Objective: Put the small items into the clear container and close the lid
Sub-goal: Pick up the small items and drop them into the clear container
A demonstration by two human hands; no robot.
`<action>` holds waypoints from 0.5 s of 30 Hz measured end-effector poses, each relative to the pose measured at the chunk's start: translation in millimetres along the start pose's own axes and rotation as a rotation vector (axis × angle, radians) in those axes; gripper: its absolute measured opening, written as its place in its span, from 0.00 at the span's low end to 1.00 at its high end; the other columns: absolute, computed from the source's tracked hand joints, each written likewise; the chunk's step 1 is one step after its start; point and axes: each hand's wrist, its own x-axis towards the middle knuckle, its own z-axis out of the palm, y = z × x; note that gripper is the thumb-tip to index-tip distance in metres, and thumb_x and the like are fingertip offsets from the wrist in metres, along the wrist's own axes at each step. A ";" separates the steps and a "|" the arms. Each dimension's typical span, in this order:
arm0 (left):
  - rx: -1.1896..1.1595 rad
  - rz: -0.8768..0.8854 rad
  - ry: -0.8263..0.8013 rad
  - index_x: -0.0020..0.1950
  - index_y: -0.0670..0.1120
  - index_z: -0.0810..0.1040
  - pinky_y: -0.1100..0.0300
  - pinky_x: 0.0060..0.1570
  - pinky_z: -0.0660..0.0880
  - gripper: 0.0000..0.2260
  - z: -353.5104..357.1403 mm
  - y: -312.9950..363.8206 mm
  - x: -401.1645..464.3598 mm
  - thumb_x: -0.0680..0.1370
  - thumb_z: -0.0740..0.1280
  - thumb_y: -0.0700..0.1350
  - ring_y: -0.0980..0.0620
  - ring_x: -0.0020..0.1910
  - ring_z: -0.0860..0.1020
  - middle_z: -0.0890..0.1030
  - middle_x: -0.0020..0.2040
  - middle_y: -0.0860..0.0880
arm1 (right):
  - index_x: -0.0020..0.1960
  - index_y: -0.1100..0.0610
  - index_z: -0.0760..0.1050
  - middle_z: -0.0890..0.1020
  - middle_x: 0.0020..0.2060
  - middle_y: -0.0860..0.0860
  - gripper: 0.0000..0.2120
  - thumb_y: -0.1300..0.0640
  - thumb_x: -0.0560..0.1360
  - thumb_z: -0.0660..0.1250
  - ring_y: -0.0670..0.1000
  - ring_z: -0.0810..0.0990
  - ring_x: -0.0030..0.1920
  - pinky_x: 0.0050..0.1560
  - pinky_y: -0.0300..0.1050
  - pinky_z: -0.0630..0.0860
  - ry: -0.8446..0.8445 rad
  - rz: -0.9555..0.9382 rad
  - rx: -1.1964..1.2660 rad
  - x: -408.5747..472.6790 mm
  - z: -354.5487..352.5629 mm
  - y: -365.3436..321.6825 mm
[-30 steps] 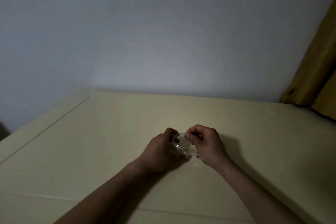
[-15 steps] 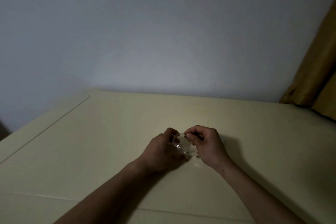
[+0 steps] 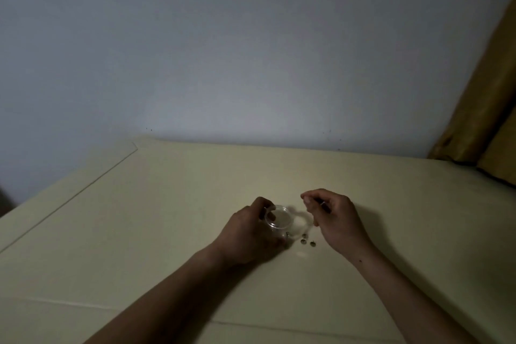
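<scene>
A small round clear container (image 3: 278, 220) stands on the pale table (image 3: 167, 232), its top open toward me. My left hand (image 3: 248, 234) wraps around its left side and holds it. A few small dark metal items (image 3: 308, 241) lie on the table just right of the container. My right hand (image 3: 332, 215) hovers to the right of the container, apart from it, with fingers curled loosely; whether anything sits in them is too dim to tell. A faint clear round shape, possibly the lid (image 3: 303, 222), lies between the container and my right hand.
The table meets a plain grey wall (image 3: 251, 50) at the back. A mustard curtain (image 3: 485, 109) hangs at the far right. A seam runs across the table near its front edge.
My right hand has pulled away from the container's rim to the right, uncovering the small items on the table. My left hand keeps its hold on the container.
</scene>
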 end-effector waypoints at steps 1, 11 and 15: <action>-0.005 -0.006 -0.002 0.62 0.49 0.71 0.52 0.54 0.78 0.30 -0.2 0.1 0.3 0.67 0.79 0.57 0.48 0.52 0.82 0.84 0.55 0.51 | 0.44 0.50 0.82 0.84 0.35 0.42 0.04 0.54 0.76 0.69 0.41 0.78 0.32 0.39 0.43 0.75 -0.002 0.014 -0.038 0.1 -2.7 1.8; -0.014 0.002 0.014 0.61 0.47 0.72 0.52 0.52 0.78 0.29 -0.3 1.4 -0.3 0.67 0.79 0.56 0.47 0.50 0.83 0.85 0.53 0.50 | 0.61 0.48 0.78 0.74 0.47 0.40 0.33 0.32 0.60 0.68 0.36 0.74 0.46 0.46 0.28 0.67 -0.450 0.105 -0.399 -7.3 -8.8 15.0; -0.017 0.013 -0.004 0.62 0.46 0.72 0.50 0.53 0.78 0.29 -2.1 2.0 -0.6 0.68 0.79 0.54 0.46 0.51 0.82 0.85 0.54 0.48 | 0.62 0.46 0.76 0.71 0.48 0.38 0.26 0.40 0.66 0.71 0.34 0.72 0.47 0.49 0.32 0.68 -0.522 0.036 -0.454 -10.6 -2.7 16.7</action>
